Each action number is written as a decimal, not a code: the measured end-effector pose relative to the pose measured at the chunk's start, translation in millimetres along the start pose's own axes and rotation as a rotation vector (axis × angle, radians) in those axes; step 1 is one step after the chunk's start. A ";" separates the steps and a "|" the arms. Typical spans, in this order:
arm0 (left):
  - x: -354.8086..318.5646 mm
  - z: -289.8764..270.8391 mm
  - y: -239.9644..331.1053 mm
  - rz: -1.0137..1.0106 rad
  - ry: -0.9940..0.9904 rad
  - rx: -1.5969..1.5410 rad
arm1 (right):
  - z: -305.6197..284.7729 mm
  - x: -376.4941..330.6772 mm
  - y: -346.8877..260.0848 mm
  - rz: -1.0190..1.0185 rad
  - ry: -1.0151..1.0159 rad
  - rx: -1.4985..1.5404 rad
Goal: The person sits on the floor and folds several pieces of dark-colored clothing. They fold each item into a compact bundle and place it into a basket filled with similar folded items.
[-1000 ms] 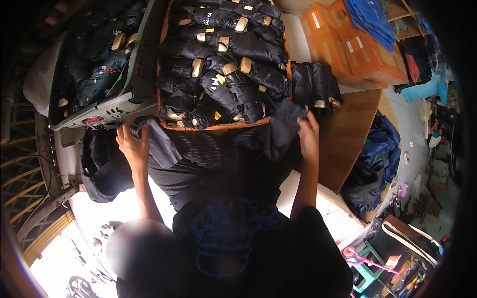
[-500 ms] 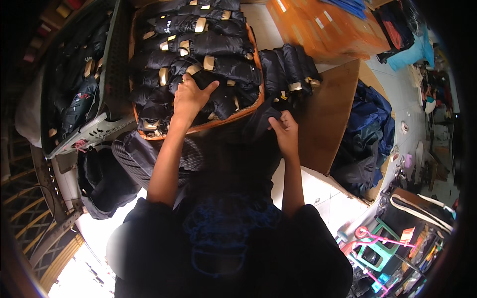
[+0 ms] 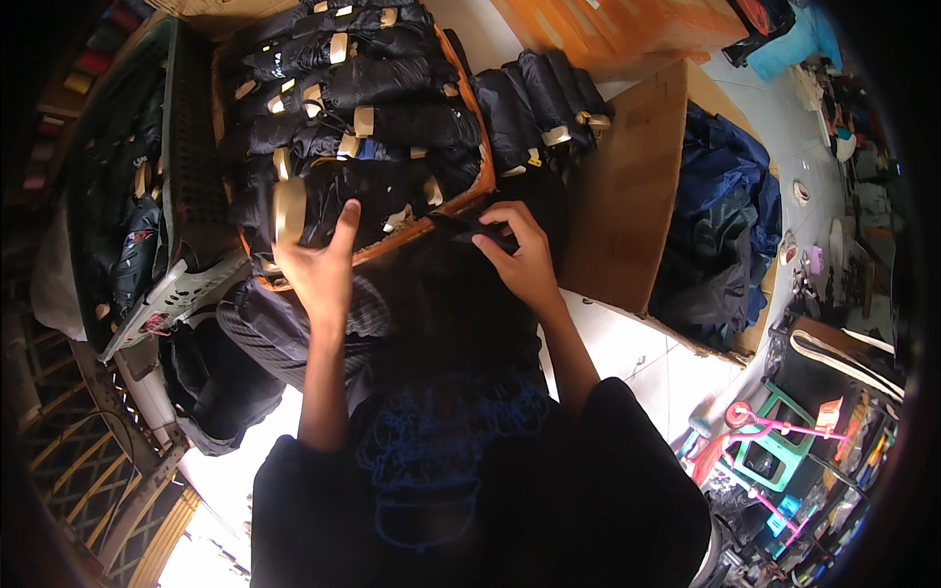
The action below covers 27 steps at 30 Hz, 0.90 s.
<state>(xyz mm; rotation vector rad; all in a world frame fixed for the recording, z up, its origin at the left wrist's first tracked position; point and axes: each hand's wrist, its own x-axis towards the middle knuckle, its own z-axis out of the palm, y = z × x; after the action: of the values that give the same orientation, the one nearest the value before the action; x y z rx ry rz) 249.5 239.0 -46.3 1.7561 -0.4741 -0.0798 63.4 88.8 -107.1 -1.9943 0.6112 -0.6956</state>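
My left hand (image 3: 316, 274) is wrapped round one end of a black rolled cloth bundle (image 3: 377, 186) with a wide tan band (image 3: 289, 211). Its thumb lies over the roll and the other fingers are mostly hidden. That roll lies at the near side of an orange-rimmed basket (image 3: 487, 162), which is packed with similar black rolls (image 3: 382, 83). To the right of it, my right hand (image 3: 524, 255) pinches a piece of black cloth (image 3: 466, 227) between thumb and fingers, close to the basket's near right corner. Where that cloth ends is lost in dark shadow.
A dark plastic crate (image 3: 191, 127) of black rolls stands at the left. Beyond the basket's right side lie several more rolls (image 3: 539, 93). A cardboard box (image 3: 627, 196) holding dark blue cloth (image 3: 720, 157) is at the right, with an orange-wrapped package (image 3: 608, 34) behind.
My left hand has drawn back toward me and now has a banded roll in it. The right hand has moved left, cloth still pinched. The whole view has shifted slightly.
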 end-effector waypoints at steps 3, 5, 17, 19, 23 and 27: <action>-33.4 17.4 3.7 0.151 0.062 -0.010 | 4.8 -11.6 -7.5 0.359 0.073 0.237; -52.0 33.9 -2.7 0.314 -0.007 -0.132 | -1.8 -6.0 -28.3 0.549 -0.074 0.890; -89.1 -0.5 -103.7 0.441 -0.797 0.382 | -40.9 -55.8 3.1 0.697 -0.262 1.269; -84.3 -0.8 -117.1 0.497 -0.815 0.445 | -39.3 -61.8 9.4 0.734 -0.304 1.279; -76.0 8.1 -135.7 0.599 -0.821 0.491 | -40.2 -54.8 -5.8 0.739 -0.427 1.243; -78.4 10.9 -153.2 0.633 -0.814 0.448 | -47.6 -58.3 -15.1 0.787 -0.599 1.247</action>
<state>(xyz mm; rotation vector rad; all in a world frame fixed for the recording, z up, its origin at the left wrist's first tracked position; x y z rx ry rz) 216.1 281.9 -210.0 1.8685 -1.7264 -0.2543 -8.7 105.8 -87.0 -0.6122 0.3654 0.0857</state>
